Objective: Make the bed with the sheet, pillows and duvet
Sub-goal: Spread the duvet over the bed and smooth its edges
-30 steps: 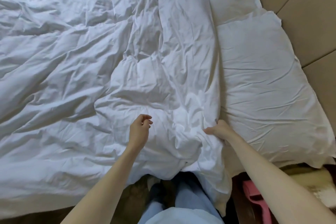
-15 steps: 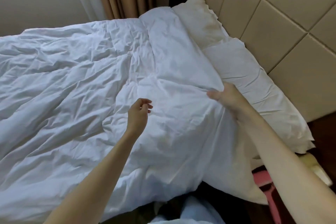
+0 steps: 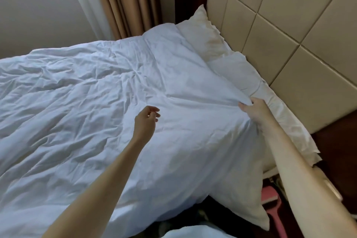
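Duvet lengthwise, top edge toward pillows

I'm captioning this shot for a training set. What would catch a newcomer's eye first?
A rumpled white duvet fills most of the frame. At right, the right hand pinches its top edge beside two pillows against the beige padded headboard. The left hand hovers loosely curled above the middle.

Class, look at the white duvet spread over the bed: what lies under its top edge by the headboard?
Two white pillows show past the duvet edge, which the right hand pinches, against the padded headboard. Their lower parts, the sheet and the mattress are covered.
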Tool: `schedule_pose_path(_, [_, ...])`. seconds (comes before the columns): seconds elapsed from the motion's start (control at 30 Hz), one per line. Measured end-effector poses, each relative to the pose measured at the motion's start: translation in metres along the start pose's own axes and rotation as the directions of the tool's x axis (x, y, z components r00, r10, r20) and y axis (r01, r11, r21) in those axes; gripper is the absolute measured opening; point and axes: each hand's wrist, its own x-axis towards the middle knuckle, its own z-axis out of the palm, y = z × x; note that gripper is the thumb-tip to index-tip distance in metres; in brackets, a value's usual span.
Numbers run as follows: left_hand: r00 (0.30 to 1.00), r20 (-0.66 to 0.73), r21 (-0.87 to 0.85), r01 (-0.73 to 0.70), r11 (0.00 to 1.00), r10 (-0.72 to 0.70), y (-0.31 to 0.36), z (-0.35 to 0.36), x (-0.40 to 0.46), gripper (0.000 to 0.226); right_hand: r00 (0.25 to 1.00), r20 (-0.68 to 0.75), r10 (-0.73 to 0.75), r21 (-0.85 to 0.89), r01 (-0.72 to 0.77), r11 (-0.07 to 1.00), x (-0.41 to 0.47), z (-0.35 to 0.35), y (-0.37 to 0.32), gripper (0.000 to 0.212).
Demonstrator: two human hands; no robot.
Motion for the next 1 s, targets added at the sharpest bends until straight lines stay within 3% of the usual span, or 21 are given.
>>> schedule_pose_path(0.13, [1.0,0.026,0.016,-0.012,1.0,0.012,0.01,0.024,-0.003,0.027,0.998,0.055,-0.02,-0.054,0.023,0.998,-0.002,0.005,0.009,0.045])
schedule_pose_path(0.23, [0.998,0.06,0.029,-0.003,1.0,0.001,0.012,0.041,-0.006,0.027,0.995,0.072,-0.065,0.088,0.059,0.994,-0.003,0.012,-0.001,0.032])
schedule_pose_path(0.3, [0.998,0.063,0.034,-0.002,0.999,0.0,0.011,0.048,-0.009,0.026,1.0,0.012,-0.009,0.219,0.006,0.976,-0.001,0.005,0.005,0.02])
schedule_pose_path(0.37, [0.998,0.054,0.042,0.008,0.999,-0.01,0.007,0.054,-0.013,0.027,0.997,-0.049,0.067,0.174,-0.058,0.983,0.004,-0.009,0.028,0.013])
schedule_pose_path(0.47, [0.997,0.067,0.074,0.036,0.997,-0.041,-0.004,0.067,-0.02,0.028,0.98,0.009,0.2,-0.129,-0.198,0.972,0.01,-0.03,0.07,0.027])
schedule_pose_path(0.53, [0.993,0.095,0.097,0.059,0.994,-0.068,-0.012,0.078,-0.024,0.028,0.967,0.082,0.242,-0.189,-0.223,0.956,0.01,-0.037,0.091,0.05])
schedule_pose_path(0.8, [0.97,0.22,0.109,0.078,0.991,-0.101,-0.026,0.121,-0.047,0.027,0.942,0.079,0.326,-0.038,-0.324,0.945,-0.015,-0.023,0.15,0.065])
schedule_pose_path(1.0, [0.965,0.224,0.114,0.112,0.987,-0.136,-0.036,0.131,-0.056,0.027,0.858,0.24,0.454,-0.016,-0.464,0.886,-0.028,0.022,0.186,0.078])
